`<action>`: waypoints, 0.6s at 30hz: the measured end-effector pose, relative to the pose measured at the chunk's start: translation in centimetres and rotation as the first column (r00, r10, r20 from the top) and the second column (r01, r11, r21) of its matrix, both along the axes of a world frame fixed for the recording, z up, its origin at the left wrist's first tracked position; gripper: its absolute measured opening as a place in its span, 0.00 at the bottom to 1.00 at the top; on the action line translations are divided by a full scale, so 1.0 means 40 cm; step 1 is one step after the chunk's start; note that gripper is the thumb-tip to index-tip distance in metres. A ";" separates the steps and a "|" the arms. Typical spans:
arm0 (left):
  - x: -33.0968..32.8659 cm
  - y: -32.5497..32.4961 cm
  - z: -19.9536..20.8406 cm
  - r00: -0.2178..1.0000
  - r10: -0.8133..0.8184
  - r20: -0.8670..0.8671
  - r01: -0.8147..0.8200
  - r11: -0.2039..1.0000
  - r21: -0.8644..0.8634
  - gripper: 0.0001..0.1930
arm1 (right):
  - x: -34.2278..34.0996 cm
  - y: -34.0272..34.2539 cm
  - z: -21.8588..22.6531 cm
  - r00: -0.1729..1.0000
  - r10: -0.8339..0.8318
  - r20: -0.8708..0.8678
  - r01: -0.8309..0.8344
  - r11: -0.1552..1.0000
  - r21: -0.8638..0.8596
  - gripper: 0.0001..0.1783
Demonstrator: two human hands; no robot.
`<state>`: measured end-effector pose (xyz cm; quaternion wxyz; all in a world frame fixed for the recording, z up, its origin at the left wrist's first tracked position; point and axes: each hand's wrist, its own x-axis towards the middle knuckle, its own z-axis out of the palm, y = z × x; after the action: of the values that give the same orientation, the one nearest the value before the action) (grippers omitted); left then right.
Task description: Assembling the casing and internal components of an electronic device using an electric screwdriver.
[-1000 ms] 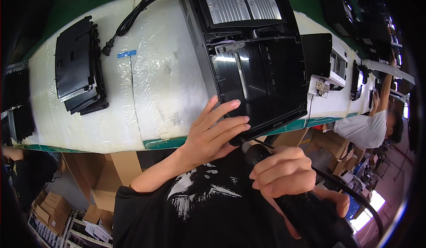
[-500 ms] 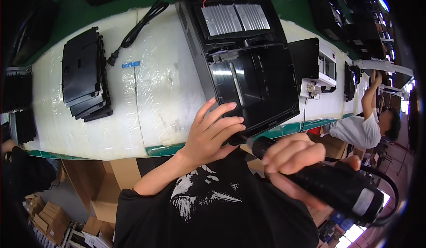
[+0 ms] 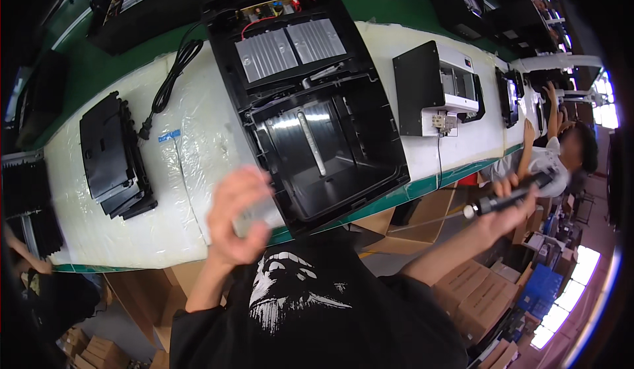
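My right hand (image 3: 508,204) is closed around a black electric screwdriver (image 3: 490,205), held out to the right past the table edge. Its long thin bit points left over the floor. My left hand (image 3: 239,216) is raised at the table's front edge with curled fingers, smeared by motion. A pale greyish patch shows at the fingers, too blurred to name. Just right of that hand lies a large open black machine housing (image 3: 391,151), with two ribbed silver metal plates (image 3: 290,49), a circuit board (image 3: 267,7) and a deep tray-like cavity.
Stacked black panels (image 3: 109,154) and a coiled black power cable (image 3: 173,78) lie left on the white-covered table (image 3: 191,191). A white-and-black machine (image 3: 436,88) stands to the right. A co-worker (image 3: 558,158) is further right. Cardboard boxes (image 3: 475,296) sit below.
My right hand has swung the screwdriver away from the housing, up and to the right. My left hand has left the housing's near edge and moved left, its fingers now curled.
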<state>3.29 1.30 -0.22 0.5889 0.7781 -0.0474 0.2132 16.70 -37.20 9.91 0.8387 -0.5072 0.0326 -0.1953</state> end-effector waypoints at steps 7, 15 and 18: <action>0.216 0.231 -0.106 0.801 0.598 -0.035 -0.498 0.697 0.516 0.26 | 0.157 -0.154 -0.431 0.792 -0.539 -0.286 0.318 0.765 -0.561 0.18; 0.242 0.264 -0.159 0.711 0.537 -0.454 -0.303 0.816 0.492 0.24 | 0.151 -0.120 -0.494 0.693 -0.693 -0.202 0.056 0.330 -0.942 0.36; 0.228 0.140 -0.073 0.772 0.267 -0.576 -0.363 0.930 -0.055 0.30 | 0.106 -0.107 -0.463 0.671 -0.701 -0.242 0.035 0.357 -0.934 0.35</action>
<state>12.42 6.88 -3.13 0.5942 0.7518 0.2760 0.0750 20.95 -41.47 -8.62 0.3168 -0.8693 0.3201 -0.2038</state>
